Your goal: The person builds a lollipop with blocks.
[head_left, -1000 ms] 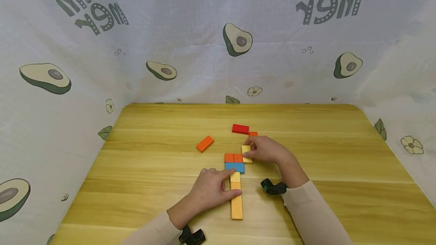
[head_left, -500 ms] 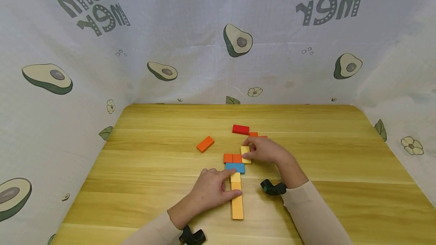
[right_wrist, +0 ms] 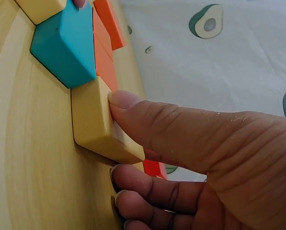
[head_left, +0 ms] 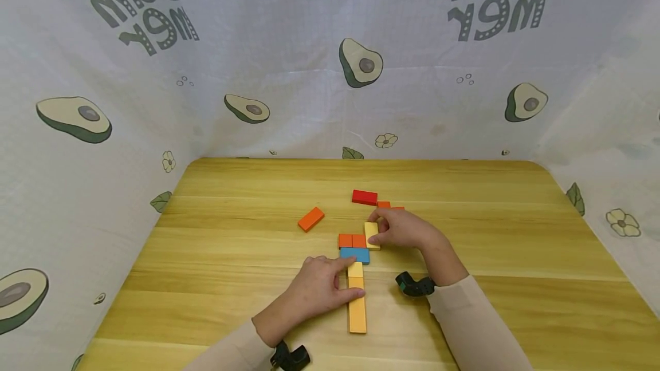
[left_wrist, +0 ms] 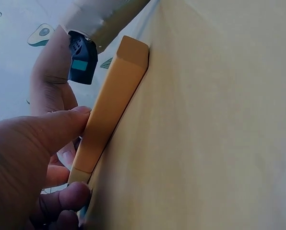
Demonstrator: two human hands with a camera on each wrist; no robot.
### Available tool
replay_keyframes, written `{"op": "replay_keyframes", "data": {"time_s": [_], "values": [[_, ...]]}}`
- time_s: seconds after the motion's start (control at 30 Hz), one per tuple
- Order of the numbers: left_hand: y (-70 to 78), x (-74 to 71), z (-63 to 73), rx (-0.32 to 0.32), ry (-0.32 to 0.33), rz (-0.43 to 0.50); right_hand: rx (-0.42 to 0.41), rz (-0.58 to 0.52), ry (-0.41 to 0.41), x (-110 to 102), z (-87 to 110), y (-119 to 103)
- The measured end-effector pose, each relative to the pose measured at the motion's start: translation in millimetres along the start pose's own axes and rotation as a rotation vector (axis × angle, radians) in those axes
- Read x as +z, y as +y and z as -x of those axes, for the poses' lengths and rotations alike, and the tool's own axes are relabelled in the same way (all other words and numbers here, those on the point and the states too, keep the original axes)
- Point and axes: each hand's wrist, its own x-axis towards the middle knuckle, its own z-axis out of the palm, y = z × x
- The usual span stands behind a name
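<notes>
In the head view, a column of blocks lies flat: a long light-orange block (head_left: 357, 315), a small pale-yellow block (head_left: 355, 269), a blue block (head_left: 349, 254) and two small orange blocks (head_left: 352, 240) behind it. My left hand (head_left: 317, 285) touches the blue block with its index fingertip, and its thumb rests on the light-orange block (left_wrist: 115, 96). My right hand (head_left: 404, 228) pinches a yellow block (head_left: 371, 232) between thumb and index finger. That yellow block (right_wrist: 92, 115) stands against the right side of the orange blocks. The right index finger is mostly hidden in the right wrist view.
Behind lie a red block (head_left: 364, 197) and a loose, angled orange block (head_left: 311, 218). Another orange block (head_left: 384, 205) is partly hidden by the right hand. A printed cloth (head_left: 289, 73) rises behind the wooden table (head_left: 232, 256).
The pinched yellow block and the two orange blocks have slid very slightly left. The blue block and light-orange column shift a little left too. Both hands stay almost in place.
</notes>
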Motion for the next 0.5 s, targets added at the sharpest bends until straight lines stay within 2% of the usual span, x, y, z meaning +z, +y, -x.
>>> {"op": "replay_keyframes", "data": {"time_s": [0.5], "values": [[-5.4, -3.2, -2.3, 0.045, 0.007, 0.071, -0.03, -0.016, -0.006, -0.7, 3.1, 0.2]]}}
